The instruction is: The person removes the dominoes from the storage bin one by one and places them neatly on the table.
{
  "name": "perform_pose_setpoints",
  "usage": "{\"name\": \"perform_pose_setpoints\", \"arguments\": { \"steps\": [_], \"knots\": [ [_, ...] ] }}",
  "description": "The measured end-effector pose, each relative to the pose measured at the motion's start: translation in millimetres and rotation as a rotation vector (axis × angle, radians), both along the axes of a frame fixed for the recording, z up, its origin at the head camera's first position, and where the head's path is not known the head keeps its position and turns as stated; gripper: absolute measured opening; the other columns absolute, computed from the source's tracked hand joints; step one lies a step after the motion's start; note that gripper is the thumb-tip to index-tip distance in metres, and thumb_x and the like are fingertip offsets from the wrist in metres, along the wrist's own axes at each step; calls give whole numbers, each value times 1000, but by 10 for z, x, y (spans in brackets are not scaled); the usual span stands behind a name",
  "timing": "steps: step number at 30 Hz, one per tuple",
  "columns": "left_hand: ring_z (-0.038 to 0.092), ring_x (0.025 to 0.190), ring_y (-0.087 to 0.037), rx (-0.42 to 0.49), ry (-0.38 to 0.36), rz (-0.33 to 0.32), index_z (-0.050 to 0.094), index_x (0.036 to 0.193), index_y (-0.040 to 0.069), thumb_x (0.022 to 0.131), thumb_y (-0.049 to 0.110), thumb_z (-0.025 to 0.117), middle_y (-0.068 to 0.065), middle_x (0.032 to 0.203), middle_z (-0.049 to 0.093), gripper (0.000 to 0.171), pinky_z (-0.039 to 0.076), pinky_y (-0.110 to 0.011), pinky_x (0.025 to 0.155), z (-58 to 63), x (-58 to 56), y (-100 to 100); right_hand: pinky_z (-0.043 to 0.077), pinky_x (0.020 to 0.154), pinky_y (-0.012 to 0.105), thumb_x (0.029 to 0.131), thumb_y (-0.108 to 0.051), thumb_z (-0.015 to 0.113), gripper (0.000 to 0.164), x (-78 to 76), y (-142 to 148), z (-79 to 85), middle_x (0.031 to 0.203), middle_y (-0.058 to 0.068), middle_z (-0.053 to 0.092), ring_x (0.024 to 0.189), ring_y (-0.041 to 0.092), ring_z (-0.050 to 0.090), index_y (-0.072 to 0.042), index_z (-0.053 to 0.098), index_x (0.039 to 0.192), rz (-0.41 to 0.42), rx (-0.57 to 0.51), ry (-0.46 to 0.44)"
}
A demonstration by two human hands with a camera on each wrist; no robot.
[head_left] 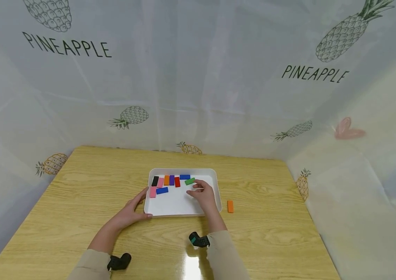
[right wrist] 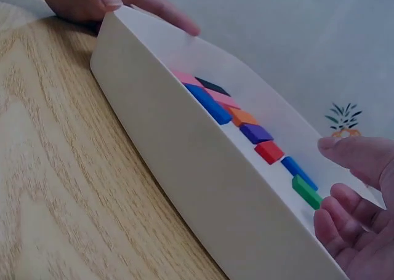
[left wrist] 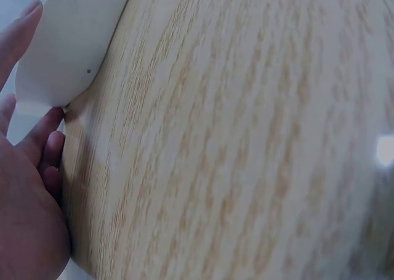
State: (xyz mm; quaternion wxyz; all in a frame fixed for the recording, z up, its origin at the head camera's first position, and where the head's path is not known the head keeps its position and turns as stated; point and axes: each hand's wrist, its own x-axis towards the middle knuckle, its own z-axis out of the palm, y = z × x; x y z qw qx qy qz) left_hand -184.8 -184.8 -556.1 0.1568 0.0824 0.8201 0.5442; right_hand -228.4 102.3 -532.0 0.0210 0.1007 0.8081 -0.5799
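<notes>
A white rectangular tray (head_left: pixel 184 212) lies on the table with several coloured blocks in it. My left hand (head_left: pixel 130 214) holds its near left corner, thumb along the front wall and fingers against the left side. Over the tray's right part, my right hand (head_left: pixel 205 196) has thumb and fingers apart, with fingertips right at the green block (head_left: pixel 189 181). Close behind that block is a blue block (head_left: pixel 185 177). A row of red (head_left: pixel 177 182), purple (head_left: pixel 171 180), orange (head_left: pixel 166 180), pink (head_left: pixel 161 182) and black (head_left: pixel 155 181) blocks runs leftward. Nearer the front lie another pink (head_left: pixel 153 191) and blue (head_left: pixel 162 190) block.
An orange block (head_left: pixel 230 206) lies on the wooden table (head_left: pixel 267 233), just right of the tray. A pineapple-printed sheet (head_left: pixel 198 77) hangs behind the table. Dark devices (head_left: pixel 119 261) sit at both wrists.
</notes>
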Motion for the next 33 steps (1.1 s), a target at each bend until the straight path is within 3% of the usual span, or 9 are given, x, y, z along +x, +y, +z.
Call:
{"name": "perform_pose_setpoints", "arguments": {
  "steps": [10, 13, 20, 26, 33],
  "knots": [
    [26, 137, -43, 26, 9, -6, 19, 158, 21, 78, 21, 83, -18, 154, 30, 102, 20, -67, 107, -9, 0, -4, 49, 66, 25, 77, -6, 82, 46, -134, -39, -79, 96, 6, 61, 80, 19, 53, -4, 66, 119, -24, 17, 4],
    [26, 137, -43, 28, 17, -12, 19, 158, 20, 79, 20, 82, -19, 154, 30, 101, 20, -66, 107, -10, 2, 0, 47, 70, 26, 76, -7, 84, 49, -178, -39, -106, 97, 5, 59, 81, 20, 51, -5, 65, 121, -6, 52, -34],
    [26, 136, -43, 41, 30, -15, 19, 157, 18, 79, 20, 82, -19, 154, 30, 101, 20, -65, 108, -22, 2, 5, 42, 76, 30, 76, -11, 85, 63, -276, 26, -166, 99, 4, 55, 88, 21, 48, -10, 59, 133, 115, 155, -84],
    [27, 136, -43, 30, 28, -12, 19, 158, 18, 79, 20, 83, -19, 154, 30, 101, 20, -64, 108, -14, 13, 2, 42, 71, 28, 79, -12, 83, 69, -313, 71, -127, 97, 5, 52, 87, 21, 50, -13, 53, 141, 213, 190, -120],
    [27, 137, -43, 26, 41, -14, 19, 157, 18, 79, 21, 83, -19, 154, 30, 101, 21, -65, 108, -21, 10, -2, 39, 65, 26, 77, -11, 84, 70, -382, 84, -154, 92, 4, 51, 79, 18, 48, -12, 54, 140, 254, 241, -124]
  ]
}}
